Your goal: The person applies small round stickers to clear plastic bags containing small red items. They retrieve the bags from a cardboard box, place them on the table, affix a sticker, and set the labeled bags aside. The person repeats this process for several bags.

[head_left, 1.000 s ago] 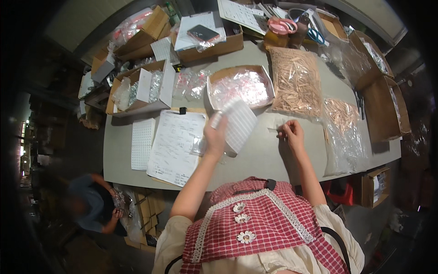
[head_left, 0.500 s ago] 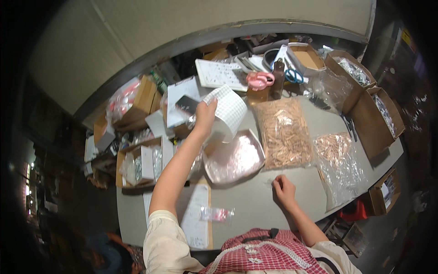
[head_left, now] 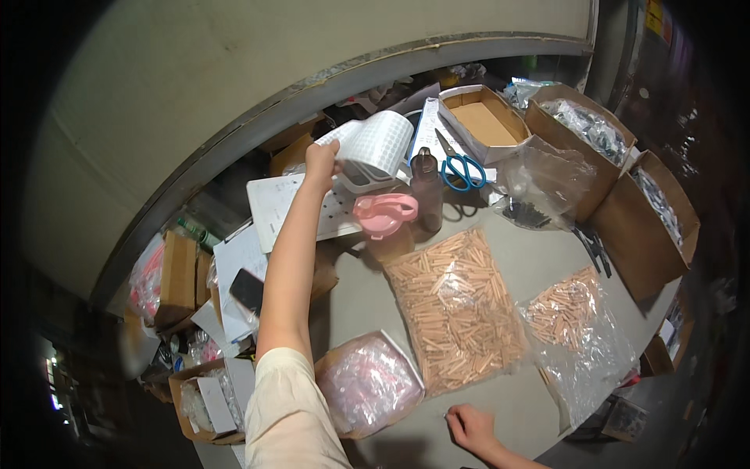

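Observation:
My left hand [head_left: 322, 162] reaches far over the table and pinches the edge of a white label sheet [head_left: 380, 144], which curls over and bears a fine grid. Below the sheet lies a white printed board [head_left: 271, 205]. A pink-lidded cup [head_left: 383, 216] and a dark bottle [head_left: 426, 191] stand to the right of my left forearm. My right hand [head_left: 472, 428] rests on the table near the front with its fingers curled in; what they hold, if anything, is too small to make out. Beyond it lies a big clear bag of short wooden pieces [head_left: 457, 313].
A box with clear plastic bags [head_left: 371, 383] sits left of the wooden pieces. Blue-handled scissors [head_left: 462, 170] lie near an open carton [head_left: 484, 117]. At the right are a smaller bag of wooden pieces [head_left: 566, 313] and brown cartons [head_left: 644, 227]. A phone [head_left: 248, 291] lies on papers at the left.
My left hand has carried the label sheet farther away, from beside the phone to over the printed board. The view has shifted toward the back of the table. My right hand stays curled on the table.

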Action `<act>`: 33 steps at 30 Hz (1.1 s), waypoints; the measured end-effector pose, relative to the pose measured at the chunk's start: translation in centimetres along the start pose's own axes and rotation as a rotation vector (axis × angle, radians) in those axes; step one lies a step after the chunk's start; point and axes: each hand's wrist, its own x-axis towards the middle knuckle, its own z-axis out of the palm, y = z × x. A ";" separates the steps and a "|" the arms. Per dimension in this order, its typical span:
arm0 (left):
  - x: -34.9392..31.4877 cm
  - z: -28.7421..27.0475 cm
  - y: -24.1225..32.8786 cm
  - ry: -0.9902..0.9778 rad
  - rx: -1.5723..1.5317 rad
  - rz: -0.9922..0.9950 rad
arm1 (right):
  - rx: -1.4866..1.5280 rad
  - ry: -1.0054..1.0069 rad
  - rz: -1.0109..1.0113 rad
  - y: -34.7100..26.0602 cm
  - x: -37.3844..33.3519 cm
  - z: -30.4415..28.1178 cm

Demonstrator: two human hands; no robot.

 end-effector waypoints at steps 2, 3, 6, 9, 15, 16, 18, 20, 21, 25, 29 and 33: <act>3.0 -1.6 -3.0 0.216 0.786 0.216 | 0.042 -0.199 0.125 -0.2 -0.6 -0.5; 3.6 -0.5 -3.0 0.236 0.856 0.278 | 0.055 -0.277 0.210 -0.4 -0.8 -0.7; 3.9 -0.3 -2.6 0.330 1.054 0.369 | 0.021 -0.430 0.249 0.5 -0.6 -0.2; 3.7 -0.9 -1.6 0.290 1.151 0.392 | 0.191 -0.340 0.108 1.4 -1.7 0.7; 5.6 1.2 -2.0 0.286 1.026 0.370 | 0.300 -0.321 0.016 2.2 -1.5 -0.2; 6.7 0.6 -2.7 0.279 0.929 0.344 | 0.316 -0.329 0.006 2.3 -1.6 -0.4; 6.7 2.3 -2.4 0.134 0.534 0.229 | 0.332 -0.316 0.004 2.3 -1.3 -0.5; 6.1 4.8 -1.4 0.020 0.344 -0.008 | 0.344 -0.300 -0.001 2.3 -1.1 -0.4; 6.0 5.0 -1.2 -0.052 0.333 -0.123 | 0.348 -0.301 -0.008 2.4 -1.1 -0.5; 5.9 5.0 -0.6 0.118 0.361 0.050 | 0.374 -0.292 -0.031 2.2 -1.5 -0.5; 5.8 3.2 3.8 0.282 0.325 0.895 | 0.385 -0.288 -0.042 2.1 -1.5 -0.5; 2.8 1.4 3.5 -0.087 1.322 1.297 | 0.381 -0.275 -0.059 1.9 -1.5 -0.3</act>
